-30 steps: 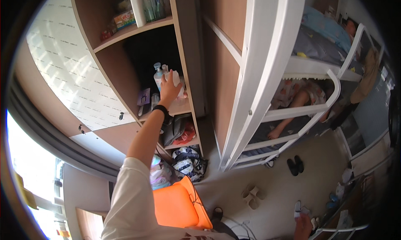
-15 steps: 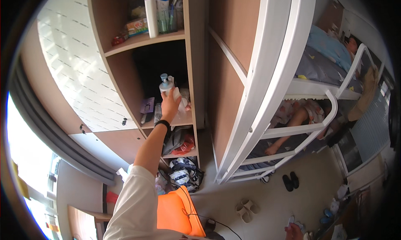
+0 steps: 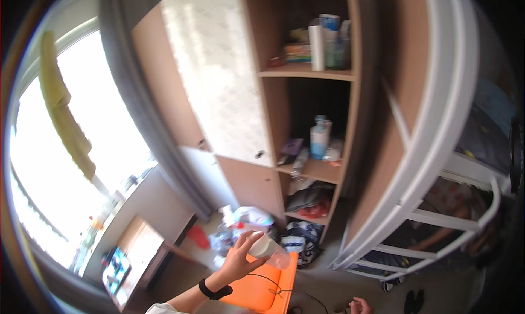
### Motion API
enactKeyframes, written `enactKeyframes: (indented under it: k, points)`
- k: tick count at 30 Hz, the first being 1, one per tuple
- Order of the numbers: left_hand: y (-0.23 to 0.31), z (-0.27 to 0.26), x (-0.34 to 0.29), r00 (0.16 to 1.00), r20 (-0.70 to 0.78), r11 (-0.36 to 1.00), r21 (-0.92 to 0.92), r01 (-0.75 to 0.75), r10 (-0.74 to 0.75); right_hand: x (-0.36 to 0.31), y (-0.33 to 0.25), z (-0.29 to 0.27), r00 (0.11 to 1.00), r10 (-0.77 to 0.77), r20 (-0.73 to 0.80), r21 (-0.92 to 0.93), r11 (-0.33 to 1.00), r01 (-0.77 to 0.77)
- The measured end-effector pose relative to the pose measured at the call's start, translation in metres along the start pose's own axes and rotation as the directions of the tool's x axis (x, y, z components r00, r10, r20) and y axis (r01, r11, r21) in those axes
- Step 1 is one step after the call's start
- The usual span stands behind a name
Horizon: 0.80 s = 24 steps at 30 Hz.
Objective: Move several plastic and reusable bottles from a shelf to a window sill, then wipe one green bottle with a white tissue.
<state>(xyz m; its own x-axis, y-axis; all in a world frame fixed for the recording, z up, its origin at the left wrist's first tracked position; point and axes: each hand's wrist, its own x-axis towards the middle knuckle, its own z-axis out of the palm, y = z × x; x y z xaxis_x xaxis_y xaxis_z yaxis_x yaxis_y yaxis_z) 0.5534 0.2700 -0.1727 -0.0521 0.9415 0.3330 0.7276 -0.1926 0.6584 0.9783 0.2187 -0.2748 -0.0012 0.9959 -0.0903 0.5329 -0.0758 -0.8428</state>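
Note:
My left hand point(image 3: 240, 262), with a black band on the wrist, comes in from the lower edge. Its fingers and thumb are closed round a translucent plastic bottle with a whitish lid point(image 3: 280, 257), held tilted above an orange chair point(image 3: 249, 293). At the bottom edge shows only part of my right hand point(image 3: 361, 306), its fingers loosely bent and apart, with nothing seen in them. Standing on the middle cabinet shelf is a light-blue pump bottle point(image 3: 319, 140), beside a purple box point(image 3: 291, 147) and other small items.
An open cabinet shelf point(image 3: 306, 70) holds toiletries. White bunk-bed rails point(image 3: 437, 221) rise at the right, with a person's limb dimly seen behind. A patterned bag point(image 3: 301, 243) and plastic bags point(image 3: 254, 215) lie on the floor. A desk point(image 3: 139, 243) stands beneath the bright window. A dark cable crosses the chair.
My left hand has left the middle shelf, bringing the translucent bottle down over the orange chair. The pump bottle remains on the shelf. The view has swung left toward the window.

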Motion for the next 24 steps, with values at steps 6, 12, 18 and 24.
enactKeyframes:
  k: [6,12,18,24]
  points:
    - [-0.005,-0.054,-0.110,0.937,-0.268,0.974,-0.036,0.222,-0.224,0.020,-0.038,0.051,0.950,-0.189,0.247,-0.018,0.980,0.199]
    - [-0.009,-0.095,-0.172,0.898,-0.369,0.964,0.021,0.264,-0.238,0.012,-0.068,0.093,0.880,-0.318,0.351,-0.030,0.936,0.350]
    - [-0.026,-0.136,-0.243,0.889,-0.388,0.967,-0.023,0.255,-0.244,-0.036,-0.104,0.125,0.862,-0.350,0.366,-0.050,0.918,0.394]
    - [-0.053,-0.172,-0.323,0.865,-0.413,0.957,-0.075,0.280,-0.285,-0.103,-0.117,0.133,0.870,-0.355,0.343,-0.126,0.900,0.417]
